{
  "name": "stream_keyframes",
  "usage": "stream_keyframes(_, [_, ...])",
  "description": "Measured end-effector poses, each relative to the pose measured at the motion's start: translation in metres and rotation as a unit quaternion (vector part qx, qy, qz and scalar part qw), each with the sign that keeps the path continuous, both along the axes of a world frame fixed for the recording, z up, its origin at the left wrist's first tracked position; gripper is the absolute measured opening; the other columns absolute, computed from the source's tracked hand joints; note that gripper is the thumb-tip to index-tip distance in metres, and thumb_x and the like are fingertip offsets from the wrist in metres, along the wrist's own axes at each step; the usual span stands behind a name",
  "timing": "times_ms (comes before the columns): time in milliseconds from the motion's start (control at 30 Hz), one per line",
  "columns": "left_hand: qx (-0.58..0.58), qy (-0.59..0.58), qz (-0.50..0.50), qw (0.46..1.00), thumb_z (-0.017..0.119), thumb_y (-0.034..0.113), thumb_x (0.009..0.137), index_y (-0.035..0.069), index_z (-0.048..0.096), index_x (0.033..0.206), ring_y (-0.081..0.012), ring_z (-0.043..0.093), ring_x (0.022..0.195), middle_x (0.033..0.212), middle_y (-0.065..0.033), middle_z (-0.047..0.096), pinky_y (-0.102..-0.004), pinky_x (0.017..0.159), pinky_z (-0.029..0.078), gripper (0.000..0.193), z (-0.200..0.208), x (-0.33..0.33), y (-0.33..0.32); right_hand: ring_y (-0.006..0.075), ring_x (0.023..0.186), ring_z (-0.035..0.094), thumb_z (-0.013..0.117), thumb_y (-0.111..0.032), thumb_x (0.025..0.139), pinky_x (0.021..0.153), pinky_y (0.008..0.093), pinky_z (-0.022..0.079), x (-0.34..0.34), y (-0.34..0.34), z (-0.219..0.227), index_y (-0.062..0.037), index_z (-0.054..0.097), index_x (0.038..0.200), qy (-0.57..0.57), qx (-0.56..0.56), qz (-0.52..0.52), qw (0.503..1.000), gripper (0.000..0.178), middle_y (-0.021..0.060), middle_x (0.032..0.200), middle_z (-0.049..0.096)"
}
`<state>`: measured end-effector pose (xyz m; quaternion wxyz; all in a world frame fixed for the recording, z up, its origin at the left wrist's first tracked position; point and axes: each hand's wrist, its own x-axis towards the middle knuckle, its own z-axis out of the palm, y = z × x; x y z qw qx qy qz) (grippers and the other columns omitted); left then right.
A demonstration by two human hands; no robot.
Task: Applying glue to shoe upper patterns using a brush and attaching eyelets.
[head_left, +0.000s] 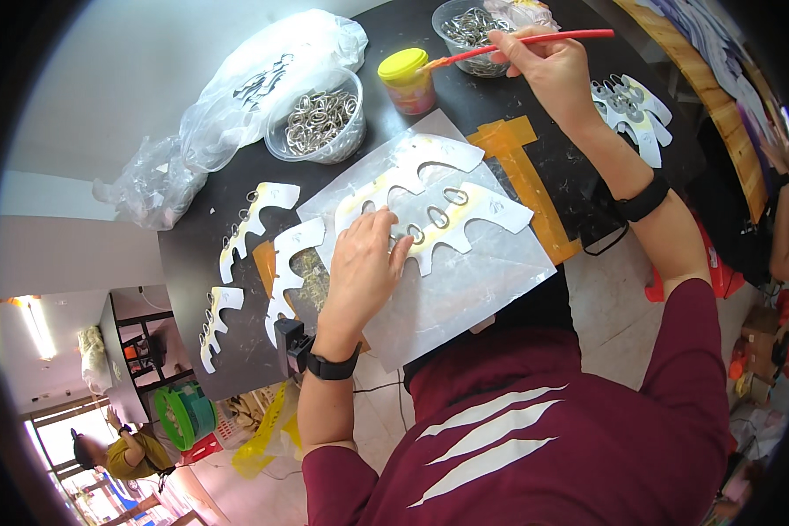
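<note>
In my right hand [552, 74] is a slim red-handled brush [535, 39], gripped between thumb and fingers. Its tip, coated in yellowish paste, is at the rim of a yellow-topped jar [407, 83]. My left hand [364, 267] rests with thumb and fingers apart on the near end of a scalloped white piece [482, 215]. Several metal oval rings [456, 196] lie along that piece's yellowish strip; whether one is under my fingertips is hidden. Behind it, a second scalloped white piece [443, 152] lies on the same translucent sheet [465, 285].
Clear tubs of metal rings [320, 123] stand at the back, beside a plastic bag [263, 74]. More scalloped pieces with rings [259, 215] lie at left, others [640, 114] at right. Orange tape [530, 193] crosses the dark table [193, 263]. Another person [127, 451] is at far lower left.
</note>
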<state>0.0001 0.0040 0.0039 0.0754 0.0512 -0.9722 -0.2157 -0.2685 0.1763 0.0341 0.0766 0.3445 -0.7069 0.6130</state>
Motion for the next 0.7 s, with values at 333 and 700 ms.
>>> stream_keyframes(333, [-0.006, 0.004, -0.001, 1.000, 0.064, 0.016, 0.086, -0.001, 0.055, 0.103, -0.0364, 0.059, 0.095, 0.101, -0.0197, 0.063, -0.0424, 0.085, 0.045, 0.026, -0.001, 0.000, -0.001, 0.0050, 0.061, 0.060, 0.068, -0.030, 0.091, 0.057, 0.0177, 0.044, -0.012, 0.018, -0.008, -0.0074, 0.071, 0.084, -0.088, 0.009, -0.067, 0.994, 0.023, 0.0032, 0.075, 0.070])
stream_keyframes(700, [-0.004, 0.000, -0.001, 1.000, 0.065, 0.016, 0.086, -0.001, 0.055, 0.102, -0.0367, 0.059, 0.095, 0.105, -0.0200, 0.063, -0.0425, 0.084, 0.045, 0.026, 0.000, 0.000, 0.001, 0.0038, 0.065, 0.061, 0.065, -0.031, 0.092, 0.058, 0.0170, 0.044, -0.006, 0.034, -0.005, -0.0090, 0.071, 0.094, -0.138, 0.003, -0.030, 0.990, 0.023, 0.0038, 0.084, 0.073])
